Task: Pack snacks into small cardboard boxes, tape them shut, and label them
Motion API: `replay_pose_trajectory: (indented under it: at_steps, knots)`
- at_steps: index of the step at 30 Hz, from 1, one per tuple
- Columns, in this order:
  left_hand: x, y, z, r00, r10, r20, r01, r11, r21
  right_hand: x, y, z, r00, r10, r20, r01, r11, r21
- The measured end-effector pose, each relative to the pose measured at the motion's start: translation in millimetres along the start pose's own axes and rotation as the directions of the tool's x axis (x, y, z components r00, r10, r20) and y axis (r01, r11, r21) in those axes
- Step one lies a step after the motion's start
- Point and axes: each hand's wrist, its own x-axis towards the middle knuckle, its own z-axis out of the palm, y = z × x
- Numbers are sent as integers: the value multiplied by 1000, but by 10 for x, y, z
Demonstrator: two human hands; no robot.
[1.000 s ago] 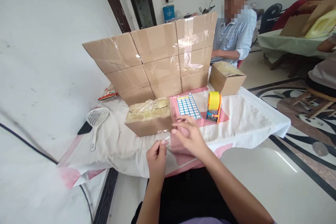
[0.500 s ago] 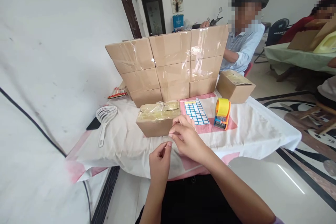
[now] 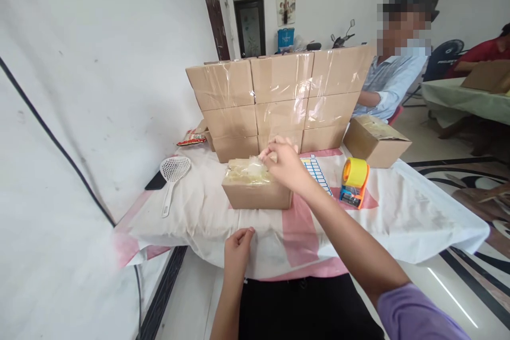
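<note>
A small cardboard box [image 3: 258, 197] stands near the table's front, its top covered by wrinkled clear tape [image 3: 255, 171]. Over the top's far right corner, my right hand [image 3: 285, 162] has thumb and fingers pinched at a raised bit of this tape. My left hand [image 3: 238, 247] hovers in front of the box by the table's front edge, closed in a pinch; whatever is between its fingertips is too small to make out. Partly behind my right forearm lies a sheet of blue-bordered labels [image 3: 317, 174]. Farther right stands a tape dispenser [image 3: 354, 183] with a yellow roll.
Stacked taped cartons [image 3: 279, 101] form a wall at the table's back. Another box [image 3: 376, 141] stands at the right, near a co-worker in a light blue shirt [image 3: 402, 82]. At left lie a white slotted skimmer [image 3: 174, 175], a dark flat object [image 3: 155, 181] and a red packet [image 3: 192, 137].
My right hand has moved away from my left, forward onto the box top. My left hand stays low and pinched. The view has shifted left, so the scene appears farther right.
</note>
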Motion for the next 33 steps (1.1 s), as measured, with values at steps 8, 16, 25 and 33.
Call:
replay_pose_trajectory:
  at_steps: [8,16,25,33]
  knots:
    - [69,-243,161,998,55,-22,-55,998,-29,511,341,97,861,369,349,-423,902,89]
    - [89,-322,199,998,60,-20,-61,997,-45,509,232,179,850,385,358,-446,889,104]
    - [114,-392,194,998,66,-5,-66,996,-55,552,325,65,840,388,379,-456,884,106]
    - [119,-393,199,997,73,-4,-73,996,-56,509,522,127,841,415,347,-420,905,-65]
